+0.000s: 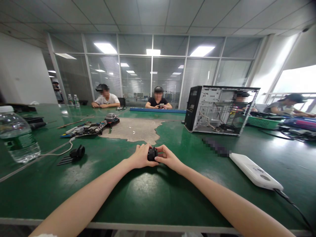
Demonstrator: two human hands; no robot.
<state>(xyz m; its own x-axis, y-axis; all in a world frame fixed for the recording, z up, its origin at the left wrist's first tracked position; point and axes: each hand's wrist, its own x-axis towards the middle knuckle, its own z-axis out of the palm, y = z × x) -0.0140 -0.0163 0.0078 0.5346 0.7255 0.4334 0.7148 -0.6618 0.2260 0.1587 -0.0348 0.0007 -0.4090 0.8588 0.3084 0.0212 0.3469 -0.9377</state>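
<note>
A small black part (152, 154) with a round, ridged end is held between my two hands, just above the green table (148, 204). My left hand (142, 156) wraps round its left side. The fingertips and thumb of my right hand (168, 158) pinch its right side. To the left, a black clip-like piece with a comb of flat prongs (77, 152) lies on the table. What exactly the held part is, I cannot make out.
A water bottle (18, 138) stands at the left, near a circuit board (85, 129) and cables. An open computer case (219, 112), a white power strip (255, 171) and a green basket (264, 122) are at the right. Several people sit around the table.
</note>
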